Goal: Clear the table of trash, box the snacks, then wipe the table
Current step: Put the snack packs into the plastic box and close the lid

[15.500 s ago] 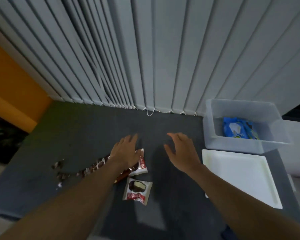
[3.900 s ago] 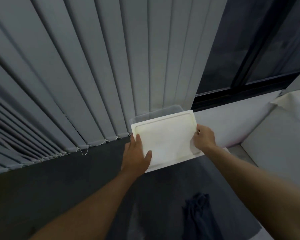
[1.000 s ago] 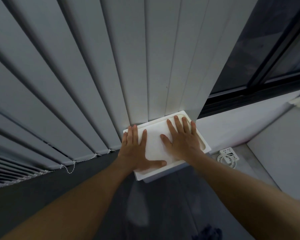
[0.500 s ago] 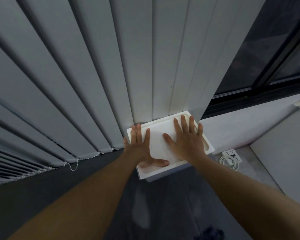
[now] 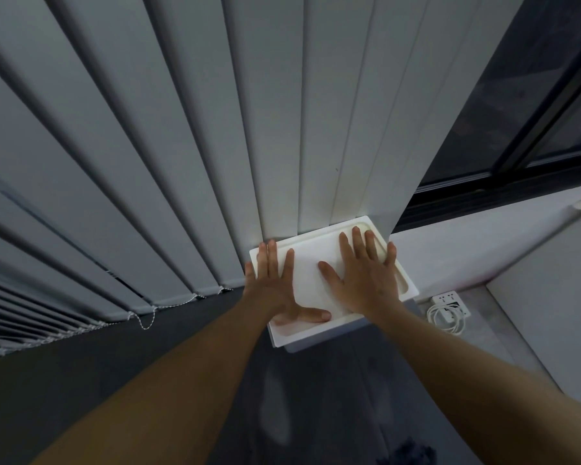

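Lid [image 5: 307, 275]: white smooth plastic, rectangular, rounded corners, raised rim. Seated on box [image 5: 302, 347]; only pale sliver of box wall visible.
Box at far right corner of table [image 5: 332, 414], back edge against vertical blind slats [image 5: 182, 129].
Left hand [image 5: 275, 286], right hand [image 5: 363, 276]: flat, fingers spread straight, pressing lid top, clasping nothing.
Table surface dark, matte; open room left of box.
Dark cloth [image 5: 406, 453] at near edge, cut off by frame.

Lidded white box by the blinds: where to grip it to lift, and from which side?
Probably the two short ends, under the overhanging rim of the lid, one hand from each side. The flat top, where the left hand and right hand press, offers no hold; the far side sits against the blinds.
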`<state>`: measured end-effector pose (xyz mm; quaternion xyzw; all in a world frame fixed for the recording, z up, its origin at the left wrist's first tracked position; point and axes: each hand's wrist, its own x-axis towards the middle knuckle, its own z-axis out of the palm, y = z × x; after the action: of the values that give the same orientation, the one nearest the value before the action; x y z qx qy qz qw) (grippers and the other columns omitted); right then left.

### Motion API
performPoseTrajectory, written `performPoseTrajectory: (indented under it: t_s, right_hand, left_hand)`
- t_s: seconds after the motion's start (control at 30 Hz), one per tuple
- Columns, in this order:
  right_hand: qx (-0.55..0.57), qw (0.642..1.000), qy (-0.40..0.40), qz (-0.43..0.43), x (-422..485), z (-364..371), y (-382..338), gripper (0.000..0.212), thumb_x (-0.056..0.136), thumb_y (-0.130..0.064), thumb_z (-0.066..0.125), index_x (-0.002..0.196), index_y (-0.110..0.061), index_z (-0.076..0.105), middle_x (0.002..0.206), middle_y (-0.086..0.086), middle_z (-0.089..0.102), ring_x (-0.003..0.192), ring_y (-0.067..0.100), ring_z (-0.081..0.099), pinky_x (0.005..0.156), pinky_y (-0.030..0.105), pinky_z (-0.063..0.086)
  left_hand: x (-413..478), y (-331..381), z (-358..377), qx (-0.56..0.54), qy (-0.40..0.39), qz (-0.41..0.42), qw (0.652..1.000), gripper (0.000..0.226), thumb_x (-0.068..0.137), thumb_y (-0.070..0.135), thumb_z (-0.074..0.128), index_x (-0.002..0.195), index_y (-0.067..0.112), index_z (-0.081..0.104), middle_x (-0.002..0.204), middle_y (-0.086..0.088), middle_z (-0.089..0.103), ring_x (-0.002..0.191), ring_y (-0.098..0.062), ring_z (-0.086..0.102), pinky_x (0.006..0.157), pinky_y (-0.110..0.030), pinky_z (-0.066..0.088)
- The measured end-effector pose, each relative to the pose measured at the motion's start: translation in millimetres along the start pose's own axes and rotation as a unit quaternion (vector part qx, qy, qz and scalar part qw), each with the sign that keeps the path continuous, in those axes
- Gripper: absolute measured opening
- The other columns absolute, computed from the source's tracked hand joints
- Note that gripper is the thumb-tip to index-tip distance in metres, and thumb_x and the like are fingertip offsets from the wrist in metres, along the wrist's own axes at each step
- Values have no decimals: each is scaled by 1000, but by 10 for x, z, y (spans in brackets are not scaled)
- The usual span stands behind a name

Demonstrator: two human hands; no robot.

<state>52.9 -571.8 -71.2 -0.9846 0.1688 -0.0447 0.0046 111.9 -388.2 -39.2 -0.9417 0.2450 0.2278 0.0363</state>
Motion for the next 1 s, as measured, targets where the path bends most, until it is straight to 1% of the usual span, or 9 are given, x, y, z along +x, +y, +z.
performPoseTrajectory:
  t_s: [0.13, 0.23, 0.37, 0.5, 0.63, 0.77, 0.87, 0.93, 1.0]
  right_hand:
    - [-6, 1000, -3, -2, -125, 27, -119, 80, 92, -72, 5, 155, -24, 20, 163, 6, 22, 148, 38, 22, 113, 70, -1]
    - [10, 1000, 4, 0, -206, 26, -187, 68, 98, -60, 10, 153, -25, 26, 162, 5, 26, 147, 39, 22, 114, 70, 2]
    - [30, 999, 9, 20, -206, -13, -184, 66, 98, -56, 4, 151, -27, 33, 161, 1, 30, 149, 33, 22, 118, 65, 0]
    - [37, 999, 31, 23, -219, -24, -181, 62, 99, -51, 11, 145, -26, 42, 155, 1, 40, 146, 32, 30, 118, 64, 5]
    - [45, 998, 41, 25, -236, -18, -179, 56, 98, -50, 21, 138, -24, 50, 151, 1, 46, 142, 30, 36, 118, 64, 13]
    - [19, 1000, -9, -14, -141, -68, -86, 69, 92, -63, 11, 147, -29, 37, 160, 3, 31, 148, 36, 21, 119, 63, 5]
    - [-6, 999, -32, 8, -50, -83, 96, 80, 87, -80, 6, 154, -37, 15, 165, 4, 13, 151, 36, 2, 117, 61, -8]
    - [-7, 999, -29, 16, -32, -49, 147, 88, 83, -85, 5, 155, -35, 10, 166, 4, 9, 151, 36, 4, 119, 61, 5]
    - [-6, 1000, -14, 15, -41, -46, 133, 90, 83, -86, 7, 154, -32, 16, 165, 4, 14, 149, 37, 13, 116, 61, 19]
  left_hand:
    - [4, -6, 42, 3, 16, 3, 1000, 144, 56, 102, 42, 152, 23, -30, 156, -10, -42, 147, -37, -31, 120, -57, -7]
    - [17, -12, 103, 5, 46, 13, 999, 142, 56, 103, 38, 153, 21, -27, 157, -11, -39, 149, -38, -27, 120, -58, -5]
    - [-77, -85, 106, -39, 68, 41, 996, 138, 63, 100, 35, 155, 15, -23, 159, -11, -38, 148, -34, -31, 122, -56, -6]
    - [-273, -15, 295, -80, 182, -14, 980, 135, 67, 99, 28, 156, 6, -13, 165, -14, -20, 153, -34, -13, 124, -47, 0]
    - [-300, 11, 358, -108, 182, -39, 977, 135, 67, 99, 30, 156, 6, -12, 166, -14, -19, 154, -34, -7, 124, -44, 3]
    - [-303, -13, 313, -85, 150, -25, 985, 137, 68, 99, 27, 155, 4, -16, 163, -17, -27, 152, -36, -18, 126, -48, 1]
    - [-314, -26, 282, -70, 123, -16, 990, 141, 63, 102, 23, 154, 3, -20, 161, -18, -29, 151, -38, -22, 125, -49, -1]
    - [-288, -52, 267, -58, 117, -19, 991, 142, 61, 104, 21, 154, 5, -21, 162, -17, -28, 151, -39, -18, 125, -50, 0]
    - [-258, -63, 242, -47, 121, -19, 991, 142, 60, 105, 23, 155, 8, -20, 164, -16, -23, 152, -40, -11, 124, -50, 2]
